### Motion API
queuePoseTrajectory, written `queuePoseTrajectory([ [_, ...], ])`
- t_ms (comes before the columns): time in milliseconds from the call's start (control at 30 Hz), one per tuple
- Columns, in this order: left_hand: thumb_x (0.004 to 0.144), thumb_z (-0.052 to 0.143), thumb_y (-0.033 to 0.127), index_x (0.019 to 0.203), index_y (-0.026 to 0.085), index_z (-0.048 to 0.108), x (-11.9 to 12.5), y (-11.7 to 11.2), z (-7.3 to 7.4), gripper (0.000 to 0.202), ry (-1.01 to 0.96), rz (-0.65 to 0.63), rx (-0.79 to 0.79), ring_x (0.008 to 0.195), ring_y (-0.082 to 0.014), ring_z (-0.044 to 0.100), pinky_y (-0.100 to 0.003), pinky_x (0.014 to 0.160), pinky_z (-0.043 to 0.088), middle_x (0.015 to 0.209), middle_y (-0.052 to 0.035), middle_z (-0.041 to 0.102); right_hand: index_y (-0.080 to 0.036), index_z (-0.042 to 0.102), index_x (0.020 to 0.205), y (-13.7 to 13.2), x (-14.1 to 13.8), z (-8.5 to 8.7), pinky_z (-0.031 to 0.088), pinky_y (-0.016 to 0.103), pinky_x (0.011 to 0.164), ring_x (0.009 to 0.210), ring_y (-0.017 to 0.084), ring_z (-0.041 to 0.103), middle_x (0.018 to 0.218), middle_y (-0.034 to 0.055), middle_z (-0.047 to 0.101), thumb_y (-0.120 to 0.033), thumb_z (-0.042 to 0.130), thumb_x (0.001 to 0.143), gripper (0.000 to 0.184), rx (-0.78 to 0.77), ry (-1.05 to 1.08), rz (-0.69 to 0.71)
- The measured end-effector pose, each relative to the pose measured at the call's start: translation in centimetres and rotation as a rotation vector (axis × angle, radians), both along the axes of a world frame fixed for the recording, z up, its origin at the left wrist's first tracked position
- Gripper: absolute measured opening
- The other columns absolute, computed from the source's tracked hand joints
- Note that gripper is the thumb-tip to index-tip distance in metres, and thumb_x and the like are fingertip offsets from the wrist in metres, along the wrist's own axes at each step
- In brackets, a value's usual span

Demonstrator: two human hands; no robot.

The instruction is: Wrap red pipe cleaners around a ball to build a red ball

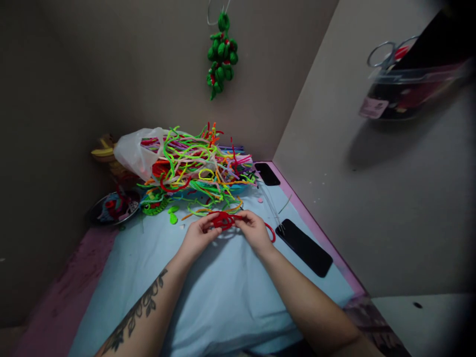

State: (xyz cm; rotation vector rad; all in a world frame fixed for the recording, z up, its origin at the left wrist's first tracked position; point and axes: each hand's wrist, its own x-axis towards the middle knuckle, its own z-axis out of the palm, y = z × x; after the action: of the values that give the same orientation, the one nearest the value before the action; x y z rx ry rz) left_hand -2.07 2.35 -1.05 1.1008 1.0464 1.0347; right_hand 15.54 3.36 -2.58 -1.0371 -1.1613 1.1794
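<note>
A red pipe cleaner (224,221), bent into several loops, is held between my two hands above the light blue cloth (230,292). Pinched on its left side are the fingers of my left hand (201,235). My right hand (255,230) grips the other side with thumb and forefinger, and a curved red end (272,233) sticks out past its knuckles. Just beyond the hands lies a large heap of pipe cleaners (201,161) in many colours, partly inside a white plastic bag (136,152).
A black phone (305,248) lies at the right, thin wires touching its corner; another dark phone (267,174) is farther back. At the left stands a metal bowl (97,210). A green braided piece (222,54) hangs on the wall. A clear bin (409,94) with scissors (388,57) is mounted right.
</note>
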Motion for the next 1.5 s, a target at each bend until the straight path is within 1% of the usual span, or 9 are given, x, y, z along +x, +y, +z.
queuePoseTrajectory([
  [167,0.063,0.076,0.036,0.120,0.012,0.057,0.27,-0.26,0.52,0.064,-0.006,-0.069,-0.018,0.071,-0.0166,0.062,-0.023,0.054,0.045,0.108,-0.0144,0.067,-0.019,0.061,0.074,0.06,0.10,-0.10,0.048,0.025,0.062,0.065,0.014,0.058,0.069,-0.0006,0.062,-0.026,0.064,0.070,0.008,0.049,-0.031,-0.014],
  [333,0.066,0.075,0.033,0.136,0.014,0.041,0.27,-0.62,0.78,0.080,-0.043,-0.135,-0.062,0.058,-0.0119,0.056,-0.021,0.047,0.041,0.082,-0.0066,0.067,-0.020,0.060,0.075,0.15,0.22,-0.32,0.047,0.025,0.063,0.066,0.014,0.057,0.070,-0.0007,0.061,-0.027,0.063,0.072,0.009,0.076,-0.046,-0.024],
  [500,0.065,0.074,0.031,0.141,0.017,0.031,0.26,-0.60,1.01,0.089,-0.084,-0.086,-0.058,0.084,-0.0217,0.064,-0.018,0.045,0.036,0.092,-0.0106,0.069,-0.019,0.061,0.075,0.09,0.22,-0.02,0.046,0.026,0.067,0.070,0.015,0.057,0.072,-0.0005,0.063,-0.024,0.062,0.070,0.007,0.088,-0.072,-0.008],
  [700,0.067,0.072,0.030,0.132,0.017,0.046,0.31,-0.49,0.88,0.071,-0.027,-0.115,-0.008,0.073,-0.0175,0.063,-0.018,0.043,0.036,0.105,-0.0123,0.067,-0.018,0.064,0.072,0.01,-0.07,-0.21,0.045,0.027,0.065,0.066,0.014,0.057,0.069,-0.0007,0.063,-0.025,0.068,0.065,0.010,0.008,-0.029,-0.008],
  [867,0.070,0.069,0.034,0.124,0.013,0.055,0.41,-0.50,0.63,0.060,0.101,-0.123,0.032,0.043,-0.0067,0.044,-0.020,0.039,0.032,0.082,-0.0075,0.069,-0.018,0.063,0.069,-0.08,-0.61,-0.41,0.045,0.025,0.064,0.063,0.012,0.056,0.065,-0.0025,0.063,-0.020,0.073,0.056,0.016,-0.087,0.120,-0.025],
  [1033,0.068,0.069,0.030,0.127,0.013,0.050,0.56,-0.54,0.60,0.064,0.069,-0.093,0.036,0.054,-0.0086,0.052,-0.019,0.044,0.040,0.101,-0.0110,0.067,-0.019,0.063,0.068,-0.04,-0.72,-0.06,0.044,0.025,0.065,0.063,0.012,0.056,0.065,-0.0031,0.064,-0.018,0.073,0.055,0.016,-0.118,0.193,-0.013],
  [1300,0.064,0.073,0.028,0.130,0.013,0.046,0.50,-0.46,0.39,0.073,0.015,-0.100,0.022,0.056,-0.0105,0.056,-0.018,0.044,0.038,0.093,-0.0097,0.069,-0.019,0.068,0.075,-0.21,-0.56,-0.52,0.046,0.030,0.070,0.072,0.017,0.059,0.075,0.0013,0.067,-0.020,0.065,0.065,0.011,-0.028,-0.098,-0.016],
  [1400,0.065,0.072,0.027,0.122,0.013,0.055,0.59,-0.56,0.49,0.061,0.080,-0.024,0.095,0.064,-0.0134,0.061,-0.019,0.048,0.041,0.101,-0.0107,0.069,-0.019,0.069,0.080,-0.48,-0.69,-0.38,0.047,0.032,0.075,0.078,0.018,0.060,0.081,0.0032,0.068,-0.018,0.062,0.067,0.015,0.038,-0.241,-0.001],
  [1500,0.073,0.063,0.028,0.111,0.013,0.064,0.39,-0.58,0.30,0.042,0.226,0.018,0.166,0.053,-0.0111,0.057,-0.021,0.047,0.041,0.083,-0.0067,0.071,-0.019,0.067,0.087,-0.63,-0.73,-0.13,0.047,0.032,0.075,0.080,0.018,0.060,0.085,0.0035,0.068,-0.017,0.061,0.070,0.018,0.094,-0.325,0.015],
])
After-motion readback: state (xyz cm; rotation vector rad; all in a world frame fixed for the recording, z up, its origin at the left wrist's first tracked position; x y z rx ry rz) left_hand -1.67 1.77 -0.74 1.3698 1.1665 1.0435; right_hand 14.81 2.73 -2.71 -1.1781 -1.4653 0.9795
